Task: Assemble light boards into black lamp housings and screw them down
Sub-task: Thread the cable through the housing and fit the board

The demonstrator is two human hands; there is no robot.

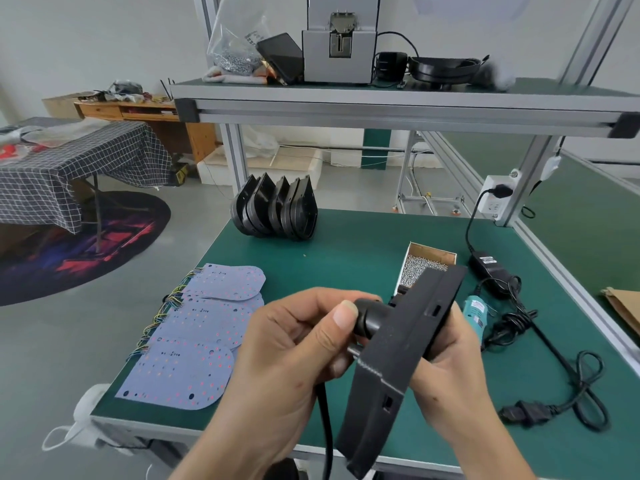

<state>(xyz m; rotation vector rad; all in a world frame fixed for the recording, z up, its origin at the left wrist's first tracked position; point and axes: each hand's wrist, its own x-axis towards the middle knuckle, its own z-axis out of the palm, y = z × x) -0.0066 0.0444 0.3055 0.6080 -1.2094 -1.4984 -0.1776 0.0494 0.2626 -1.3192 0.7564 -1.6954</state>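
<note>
Both hands hold one black lamp housing (394, 351) above the near edge of the green bench (363, 244), its back turned toward me. My left hand (287, 355) grips the round black stem on the housing's back, thumb on top; a black cable hangs down from there. My right hand (450, 368) grips the housing's right side from behind, fingers mostly hidden. Several pale blue light boards (204, 334) with coloured wires lie overlapped at the bench's left. A row of empty black housings (277, 209) stands on edge at the far side.
A cardboard box of screws (419, 265) sits just behind the held housing. A teal electric screwdriver (476, 311), its power adapter (488, 268) and tangled cords (554, 400) lie at the right. An aluminium-frame shelf (381, 98) overhangs the bench.
</note>
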